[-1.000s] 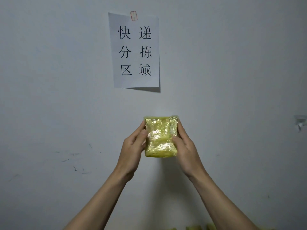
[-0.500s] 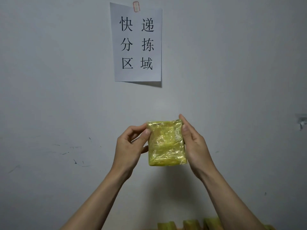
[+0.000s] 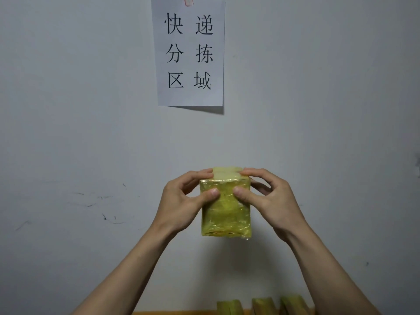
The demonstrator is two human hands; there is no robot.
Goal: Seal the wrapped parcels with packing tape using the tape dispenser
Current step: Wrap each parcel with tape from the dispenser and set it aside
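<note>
Parcel sorting area: white paper sign [image 3: 189,53] with black printed characters reading "快递分拣区域" taped on scuffed grey wall [image 3: 318,110]; yellow film-wrapped parcels [image 3: 264,305] lined below.

glossy yellow parcel [image 3: 226,210], white sign [image 3: 189,53]

the parcel [image 3: 226,210] wears a glossy, crinkled clear film over yellow, with wrinkles that catch the light; its top face looks paler and smoother. the wall [image 3: 79,110] is matt, painted grey-white, slightly uneven and marked with dark scuffs. the sign [image 3: 189,53] is plain matt white paper printed in black, held by a small strip of translucent tape [image 3: 188,0]. the yellow parcels at the bottom edge [image 3: 264,305] look duller.
</note>
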